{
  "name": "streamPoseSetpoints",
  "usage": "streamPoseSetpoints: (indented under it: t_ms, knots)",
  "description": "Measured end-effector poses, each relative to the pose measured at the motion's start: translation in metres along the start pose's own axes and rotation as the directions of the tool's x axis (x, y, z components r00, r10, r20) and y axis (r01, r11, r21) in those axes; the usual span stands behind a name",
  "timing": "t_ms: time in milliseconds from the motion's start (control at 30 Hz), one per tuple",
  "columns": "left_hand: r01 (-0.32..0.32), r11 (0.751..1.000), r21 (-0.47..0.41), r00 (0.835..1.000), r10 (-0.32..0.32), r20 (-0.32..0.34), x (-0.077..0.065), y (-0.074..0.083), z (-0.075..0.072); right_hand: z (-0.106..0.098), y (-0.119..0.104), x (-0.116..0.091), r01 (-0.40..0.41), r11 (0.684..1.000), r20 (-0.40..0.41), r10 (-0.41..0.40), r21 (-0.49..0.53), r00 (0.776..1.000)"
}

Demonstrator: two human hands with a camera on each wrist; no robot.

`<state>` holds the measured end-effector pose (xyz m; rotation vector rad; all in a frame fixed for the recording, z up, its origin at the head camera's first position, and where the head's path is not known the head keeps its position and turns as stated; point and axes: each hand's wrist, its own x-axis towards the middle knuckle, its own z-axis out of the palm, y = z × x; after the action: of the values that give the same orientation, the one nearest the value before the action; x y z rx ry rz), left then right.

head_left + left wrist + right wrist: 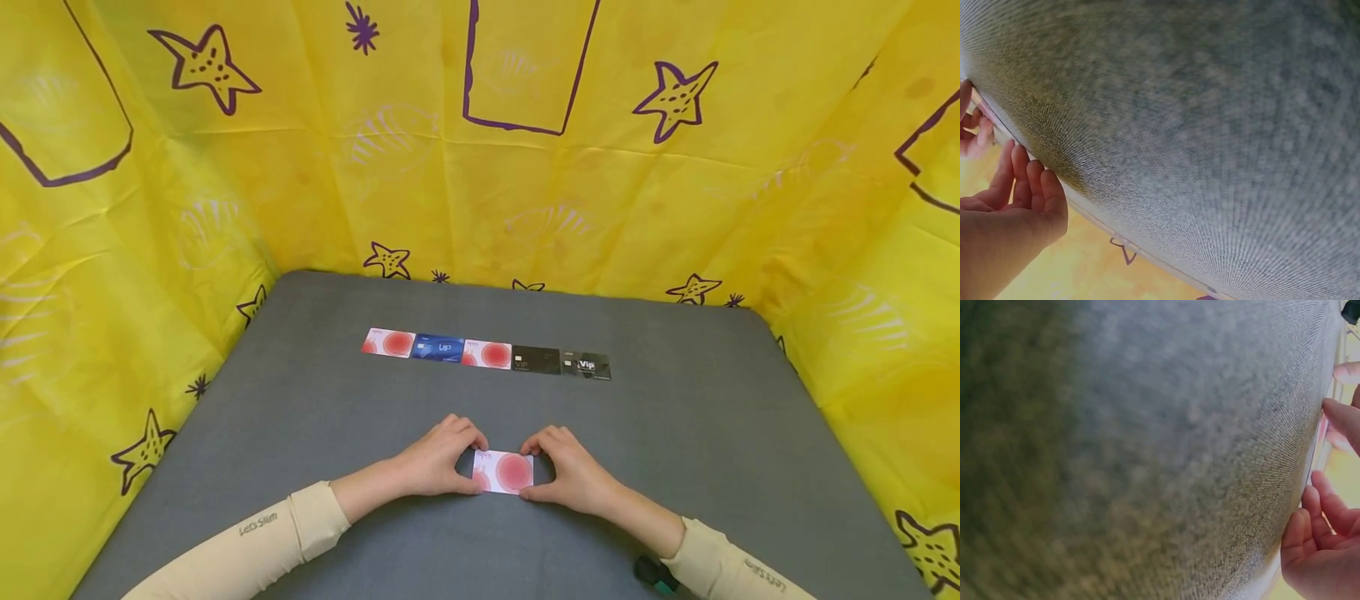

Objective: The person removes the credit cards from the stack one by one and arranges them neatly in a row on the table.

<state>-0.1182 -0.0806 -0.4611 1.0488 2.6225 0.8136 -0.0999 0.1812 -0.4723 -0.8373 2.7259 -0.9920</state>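
A pink-and-white card (503, 472) with red circles lies flat near the front of the grey table. My left hand (438, 458) holds its left side, fingers at the upper corner and thumb at the lower one. Its right side is held likewise by my right hand (570, 471). In the left wrist view, the left hand (1019, 209) has its fingertips down at the table surface, the card seen only as a thin sliver. The right wrist view shows the right hand (1325, 544) at the edge of the frame, its fingertips also on the surface.
Farther back runs a row of cards: a pink one (389, 342), a blue VIP card (438, 347), another pink card (487, 353), a black card (536, 360) and a dark Vip card (587, 365). A black object (654, 573) sits by the right sleeve. Yellow cloth (480, 183) surrounds the table.
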Motion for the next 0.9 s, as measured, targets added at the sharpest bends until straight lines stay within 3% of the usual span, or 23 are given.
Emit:
streamPoseSetpoints:
  t_ms: [900]
  knots:
    - [0.025, 0.999, 0.02, 1.0, -0.026, 0.009, 0.0, 0.0011, 0.0017, 0.0014, -0.002, -0.0006, -0.012, 1.0, -0.002, 0.012, -0.007, 1.0]
